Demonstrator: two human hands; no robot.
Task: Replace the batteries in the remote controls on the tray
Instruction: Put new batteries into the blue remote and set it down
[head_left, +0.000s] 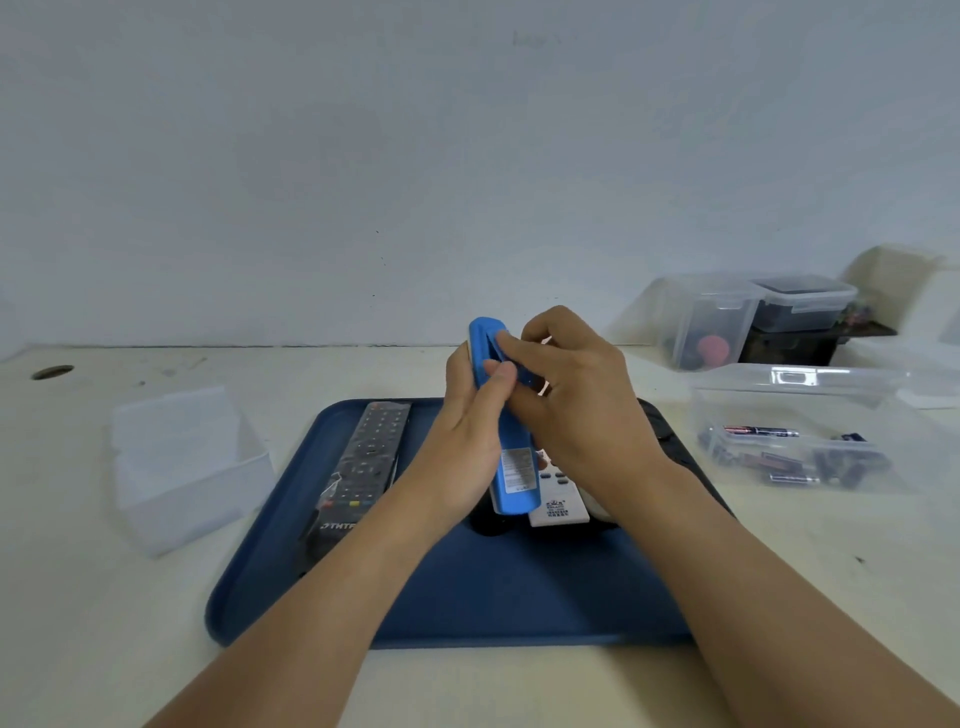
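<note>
A blue-sleeved remote (511, 475) is held upright above the dark blue tray (467, 613), its back side with a label facing me. My left hand (467, 415) grips it round the middle from the left. My right hand (571, 400) has its fingertips curled onto the upper back of the remote, where an opening in the sleeve shows. A long black remote (363, 467) in clear wrap lies on the tray's left side. A white remote (558, 499) lies on the tray under my hands. A dark object sits partly hidden beneath them.
To the right stands a clear box (800, 436) holding several batteries. An empty frosted box (182, 467) sits to the left of the tray. More clear lidded containers (753, 322) stand at the back right. A cable hole (52, 372) lies at the table's far left.
</note>
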